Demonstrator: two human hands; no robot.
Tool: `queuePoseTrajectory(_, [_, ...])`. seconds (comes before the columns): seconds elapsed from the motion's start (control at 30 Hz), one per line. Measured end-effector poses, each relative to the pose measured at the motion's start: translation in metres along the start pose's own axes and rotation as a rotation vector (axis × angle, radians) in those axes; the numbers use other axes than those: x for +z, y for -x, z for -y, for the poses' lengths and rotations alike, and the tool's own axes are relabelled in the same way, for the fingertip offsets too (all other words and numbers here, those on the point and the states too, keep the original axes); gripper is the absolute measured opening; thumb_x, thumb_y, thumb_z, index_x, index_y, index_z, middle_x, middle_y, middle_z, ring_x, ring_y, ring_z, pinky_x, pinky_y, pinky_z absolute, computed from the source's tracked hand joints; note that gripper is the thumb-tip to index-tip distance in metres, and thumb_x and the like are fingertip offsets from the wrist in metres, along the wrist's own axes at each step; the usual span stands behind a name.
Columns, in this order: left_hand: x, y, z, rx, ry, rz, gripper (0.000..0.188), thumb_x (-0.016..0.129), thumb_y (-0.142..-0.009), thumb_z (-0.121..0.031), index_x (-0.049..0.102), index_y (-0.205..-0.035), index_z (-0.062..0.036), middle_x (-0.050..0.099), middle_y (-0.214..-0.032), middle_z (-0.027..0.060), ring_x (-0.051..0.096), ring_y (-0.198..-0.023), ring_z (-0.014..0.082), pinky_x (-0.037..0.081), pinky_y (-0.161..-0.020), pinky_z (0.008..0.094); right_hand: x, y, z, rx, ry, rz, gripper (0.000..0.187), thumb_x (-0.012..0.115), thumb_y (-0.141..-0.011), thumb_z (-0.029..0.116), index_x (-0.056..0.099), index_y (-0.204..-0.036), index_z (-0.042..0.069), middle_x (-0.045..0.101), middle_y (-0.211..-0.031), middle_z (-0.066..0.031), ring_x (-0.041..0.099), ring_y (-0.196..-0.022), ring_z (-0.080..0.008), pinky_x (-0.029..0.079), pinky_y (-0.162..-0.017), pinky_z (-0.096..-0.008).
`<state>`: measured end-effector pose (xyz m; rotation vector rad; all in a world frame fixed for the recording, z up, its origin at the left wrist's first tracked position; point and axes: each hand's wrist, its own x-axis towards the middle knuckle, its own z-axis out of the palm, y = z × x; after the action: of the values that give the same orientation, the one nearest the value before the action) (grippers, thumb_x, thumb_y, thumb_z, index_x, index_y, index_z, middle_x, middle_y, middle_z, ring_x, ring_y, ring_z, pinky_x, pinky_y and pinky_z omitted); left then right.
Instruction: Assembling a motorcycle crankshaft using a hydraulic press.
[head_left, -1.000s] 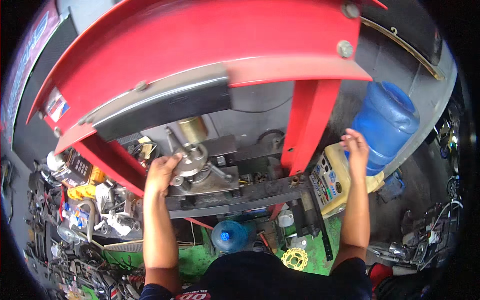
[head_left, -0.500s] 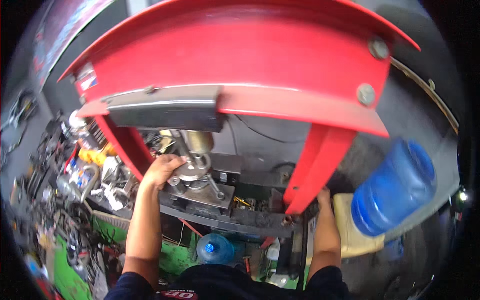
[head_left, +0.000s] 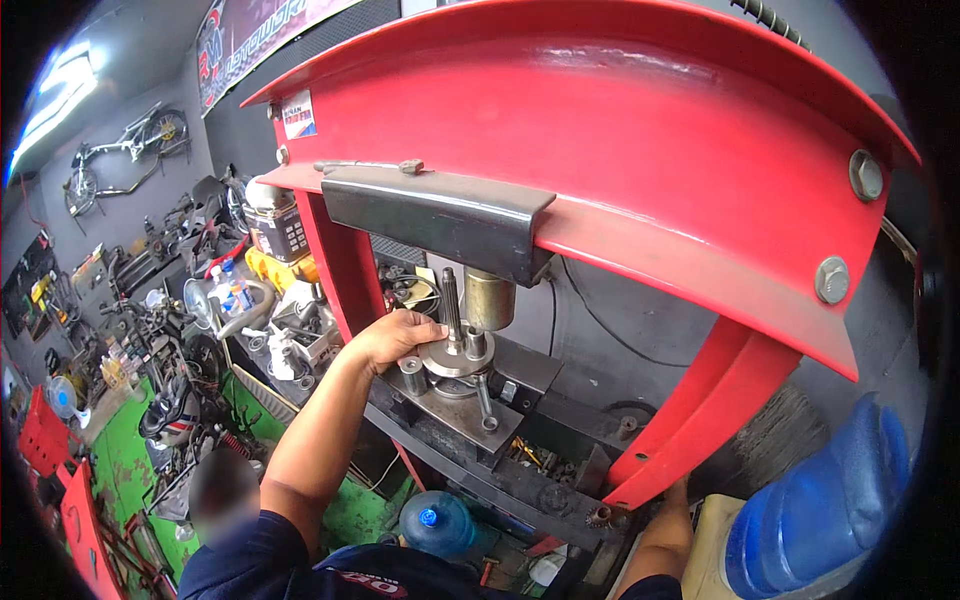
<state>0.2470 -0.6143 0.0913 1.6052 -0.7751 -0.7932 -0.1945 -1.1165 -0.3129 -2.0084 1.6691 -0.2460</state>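
My left hand [head_left: 398, 338] grips the edge of a metal crankshaft [head_left: 445, 361], its thumb beside the upright splined shaft. The crankshaft's round web lies level on a steel plate [head_left: 452, 410] across the bed of a red shop press [head_left: 560, 120]. From under the web a connecting rod [head_left: 486, 402] sticks out toward me. A short metal sleeve [head_left: 412, 377] stands beside the web, near my wrist. The brass-coloured press ram [head_left: 492, 302] hangs above and behind. My right hand [head_left: 678, 492] reaches behind the press's right leg, which hides its fingers.
Blue water jugs stand at the right [head_left: 800, 510] and below the bed [head_left: 436, 524]; the right one rests by a yellowish container [head_left: 708, 540]. Loose parts and bottles crowd a bench [head_left: 290, 335] at left. Motorcycle parts [head_left: 170, 390] lie farther left on a green floor.
My view has swung up and left, so the press sits farther right and more of the workshop shows. My left hand stays on the crankshaft; my right stays behind the leg.
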Motion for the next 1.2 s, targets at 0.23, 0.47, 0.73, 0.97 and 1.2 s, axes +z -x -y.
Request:
queuePoseTrajectory(0.23, [0.001,0.003,-0.004,-0.005,-0.008,-0.001,0.029,0.073,-0.095,-0.029,0.073,-0.094,-0.0001,0.07,-0.076,0.0018,0.058,-0.057,0.0067,0.041,-0.047,0.0226,0.011,-0.012,0.006,0.003,0.045,0.009,0.042,0.064,-0.095,0.026,0.068,-0.125,-0.003,0.073,-0.11,-0.0148,0.066,-0.107,-0.0273,0.048,-0.095,-0.0422])
queuePoseTrajectory(0.47, [0.004,0.007,-0.007,-0.015,0.029,-0.016,0.03,0.075,-0.094,-0.027,0.074,-0.099,0.0022,0.073,-0.084,0.0057,0.065,-0.066,0.0099,0.05,-0.057,0.0242,0.021,-0.021,0.008,-0.001,0.055,0.006,0.041,0.063,-0.096,0.023,0.067,-0.127,-0.003,0.072,-0.114,-0.0157,0.065,-0.11,-0.027,0.047,-0.097,-0.0411])
queuePoseTrajectory(0.73, [0.001,0.001,0.0,-0.018,0.031,-0.014,0.031,0.075,-0.094,-0.026,0.073,-0.1,0.0036,0.074,-0.086,0.0071,0.067,-0.07,0.0118,0.053,-0.062,0.0256,0.022,-0.02,0.001,-0.032,-0.01,-0.04,0.039,0.061,-0.097,0.02,0.066,-0.129,-0.003,0.071,-0.118,-0.0168,0.064,-0.113,-0.0267,0.046,-0.1,-0.0399])
queuePoseTrajectory(0.97, [0.001,0.0,0.0,0.004,0.034,0.013,0.03,0.074,-0.094,-0.029,0.073,-0.094,0.0015,0.071,-0.077,0.0041,0.061,-0.059,0.009,0.045,-0.049,0.0229,-0.001,0.004,-0.013,-0.191,-0.309,-0.194,0.038,0.059,-0.098,0.017,0.065,-0.13,-0.003,0.071,-0.121,-0.0178,0.063,-0.115,-0.0264,0.045,-0.102,-0.0388])
queuePoseTrajectory(1.2, [0.002,0.003,-0.009,-0.01,-0.007,0.029,0.033,0.074,-0.094,-0.032,0.072,-0.084,-0.0011,0.062,-0.063,-0.0007,0.049,-0.045,0.0056,0.033,-0.039,0.0221,-0.091,0.1,0.002,-0.469,-0.649,-0.48,0.038,0.058,-0.098,0.014,0.064,-0.132,-0.002,0.07,-0.125,-0.0188,0.062,-0.118,-0.0261,0.043,-0.104,-0.0377])
